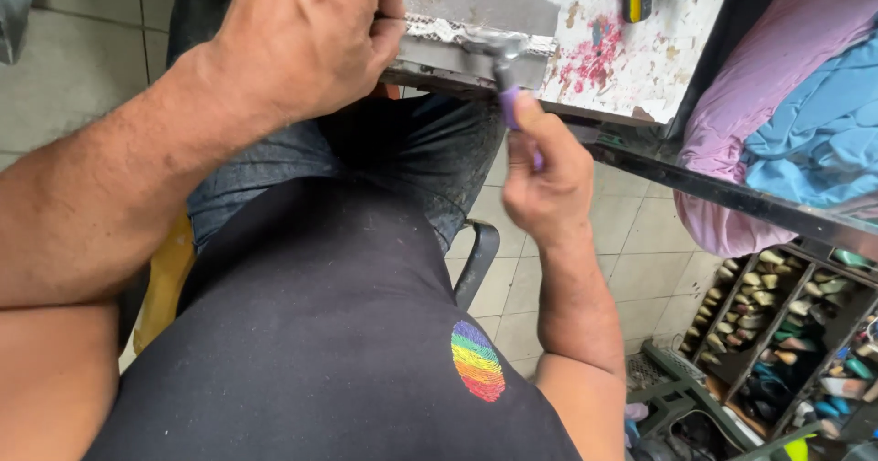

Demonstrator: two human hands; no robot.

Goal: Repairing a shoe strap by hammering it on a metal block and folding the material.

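Two hands work a small tool at the edge of a paint-stained worktable [631, 58].

The right hand [546, 176], just below the table edge, curls its fingers tight around a purple-handled tool [508, 95] whose metal head meets the grey metal strip [476, 36] on the edge. The left hand [306, 36] presses on that strip; its fingertips seem pinched against it, partly hidden.

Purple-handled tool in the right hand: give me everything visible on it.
The purple-handled tool is slim, with a lilac handle that looks plastic and a grey metallic head. The right hand grips the handle in a closed fist, hiding most of it. It points up and slightly left, its head pressed on the rough edge of a grey metal piece at the workbench rim, which the left hand steadies. Head shape is blurred.
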